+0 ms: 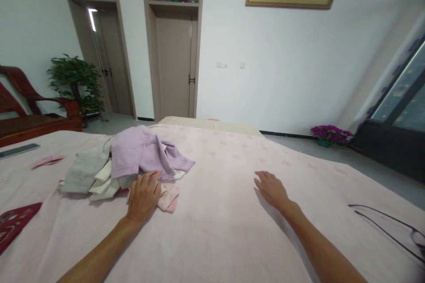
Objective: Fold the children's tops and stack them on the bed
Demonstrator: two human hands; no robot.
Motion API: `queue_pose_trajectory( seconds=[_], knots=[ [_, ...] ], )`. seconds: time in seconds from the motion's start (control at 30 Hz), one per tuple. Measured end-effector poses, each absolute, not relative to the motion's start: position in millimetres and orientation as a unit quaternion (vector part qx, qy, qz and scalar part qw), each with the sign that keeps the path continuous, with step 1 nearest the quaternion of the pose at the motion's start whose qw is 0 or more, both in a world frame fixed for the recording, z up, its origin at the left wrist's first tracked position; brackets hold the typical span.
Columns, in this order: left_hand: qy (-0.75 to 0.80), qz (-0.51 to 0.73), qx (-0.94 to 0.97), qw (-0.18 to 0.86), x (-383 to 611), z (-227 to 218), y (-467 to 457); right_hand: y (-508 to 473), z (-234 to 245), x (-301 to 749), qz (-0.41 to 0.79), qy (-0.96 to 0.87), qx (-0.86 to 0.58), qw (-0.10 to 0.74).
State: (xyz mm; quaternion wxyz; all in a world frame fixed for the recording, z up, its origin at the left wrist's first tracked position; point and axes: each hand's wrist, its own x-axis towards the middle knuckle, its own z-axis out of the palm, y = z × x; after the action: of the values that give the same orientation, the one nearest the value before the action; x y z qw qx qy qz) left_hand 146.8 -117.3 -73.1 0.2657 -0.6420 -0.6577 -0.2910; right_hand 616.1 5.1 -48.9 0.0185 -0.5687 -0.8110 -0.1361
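On the sheet [212,243]: clothes [133,154] left, glasses [392,217] (apparently) far right

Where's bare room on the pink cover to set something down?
Bare pink cover lies between the left hand and right hand, and between the right hand and the glasses. The left is crowded: heaped clothes at the left hand, then a red object and a dark flat device.

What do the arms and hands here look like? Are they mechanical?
No, they are a person's. The left hand and right hand are ungloved, with ordinary human fingers. The forearms are bare as far as the picture shows: no sleeves, watch, bracelet, cables or printed markings are visible.
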Motion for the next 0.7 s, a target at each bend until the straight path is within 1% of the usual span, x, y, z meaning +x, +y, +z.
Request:
queue_pose_trajectory(
  seconds=[0.1, 0.23, 0.43, 0.7],
  knots=[
    [-0.69, -0.276, -0.602, 0.292, 146.6, -76.4, -115.1, 17.4, -69.9, 630.3, -0.136, -0.782, -0.607, 0.048],
    [-0.713, -0.251, -0.585, 0.295, 147.0, -79.3, -111.5, 21.5, -93.8, 634.3, -0.102, -0.757, -0.644, 0.043],
    [-0.729, -0.216, -0.577, 0.297, 146.5, -79.2, -109.9, 20.5, -93.1, 631.0, -0.1, -0.757, -0.644, 0.05],
    [-0.722, -0.21, -0.585, 0.303, 143.3, -80.5, -110.6, 20.9, -99.7, 630.0, -0.129, -0.76, -0.633, 0.067]
  ],
)
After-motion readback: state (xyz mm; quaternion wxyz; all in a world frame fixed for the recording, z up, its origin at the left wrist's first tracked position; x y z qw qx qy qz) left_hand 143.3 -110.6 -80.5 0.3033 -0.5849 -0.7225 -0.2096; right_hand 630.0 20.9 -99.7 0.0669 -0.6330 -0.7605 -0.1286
